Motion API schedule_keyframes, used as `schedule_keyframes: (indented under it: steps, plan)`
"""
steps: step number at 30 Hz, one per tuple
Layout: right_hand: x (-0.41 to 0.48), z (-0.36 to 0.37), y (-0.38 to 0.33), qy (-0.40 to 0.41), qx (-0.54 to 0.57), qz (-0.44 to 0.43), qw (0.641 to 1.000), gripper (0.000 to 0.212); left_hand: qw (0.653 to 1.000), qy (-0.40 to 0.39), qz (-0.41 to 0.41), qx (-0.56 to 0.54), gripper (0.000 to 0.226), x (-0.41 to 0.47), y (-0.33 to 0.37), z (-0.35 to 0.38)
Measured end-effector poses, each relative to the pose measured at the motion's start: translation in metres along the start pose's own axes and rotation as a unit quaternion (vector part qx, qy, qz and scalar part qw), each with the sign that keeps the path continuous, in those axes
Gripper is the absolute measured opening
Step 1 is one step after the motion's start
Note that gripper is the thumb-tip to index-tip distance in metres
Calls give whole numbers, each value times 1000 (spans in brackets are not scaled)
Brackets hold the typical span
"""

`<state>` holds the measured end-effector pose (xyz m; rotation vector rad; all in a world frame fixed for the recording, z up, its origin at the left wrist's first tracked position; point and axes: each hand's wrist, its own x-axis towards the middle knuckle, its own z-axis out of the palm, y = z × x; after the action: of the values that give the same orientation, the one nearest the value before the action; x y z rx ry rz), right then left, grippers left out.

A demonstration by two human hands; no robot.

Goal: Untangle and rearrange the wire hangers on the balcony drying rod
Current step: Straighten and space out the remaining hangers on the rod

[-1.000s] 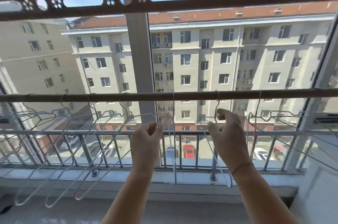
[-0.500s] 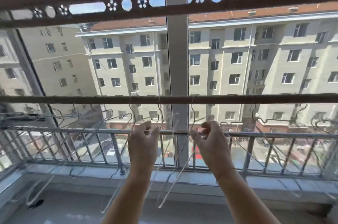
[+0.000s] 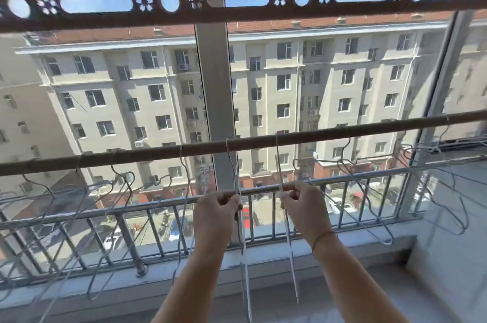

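Observation:
A brown drying rod (image 3: 263,142) runs across the balcony, higher at the right. Two white wire hangers hang edge-on from its middle. My left hand (image 3: 217,213) pinches the left middle hanger (image 3: 243,238) just below its neck. My right hand (image 3: 303,206) pinches the right middle hanger (image 3: 288,238) at the same height. The two hang about a hand's width apart, both straight down. A bunch of crossed hangers (image 3: 105,199) crowds the rod's left part. More hangers (image 3: 369,191) hang on the right part.
A grey metal railing (image 3: 147,206) with vertical bars stands behind the hangers. A grey window post (image 3: 216,91) rises behind the rod's middle. A brown cut-out valance (image 3: 237,14) spans the top. A pale ledge (image 3: 448,238) lies at the right.
The view has swung to the right and closer. The two middle hangers, slanted and close together before, now hang straight and apart, one in each hand.

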<state>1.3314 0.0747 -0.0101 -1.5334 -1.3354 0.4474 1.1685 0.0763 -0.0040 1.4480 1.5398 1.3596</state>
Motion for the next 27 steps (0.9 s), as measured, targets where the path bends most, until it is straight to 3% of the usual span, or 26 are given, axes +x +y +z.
schedule_keyframes:
  steps: [4, 7, 11, 14, 17, 21, 27]
  plan:
    - [12, -11, 4, 18, -11, -5, 1000, 13, 1000, -16, 1, -15, 8, 4, 7, 14]
    - [17, -12, 7, 22, -22, -6, 999, 14, 999, -22, 5, -24, 22, 9, 8, 19]
    - [23, -11, 10, 10, -33, -1, 999, 15, 999, -18, -8, -32, 7, 13, 8, 22]
    - [26, -11, 8, 13, -48, -3, 999, 15, 1000, 0, 1, -21, 14, 14, 7, 15]
    - [21, -9, 0, 40, -70, -17, 997, 23, 997, 58, 43, 6, 20, 11, 6, -8]
    - [2, 3, -34, 88, -53, -118, 988, 28, 978, 165, 117, 50, 18, 5, 3, -55]
    - [-38, 65, -97, -35, -11, -172, 984, 16, 960, 232, 110, 114, 25, 21, -24, -136]
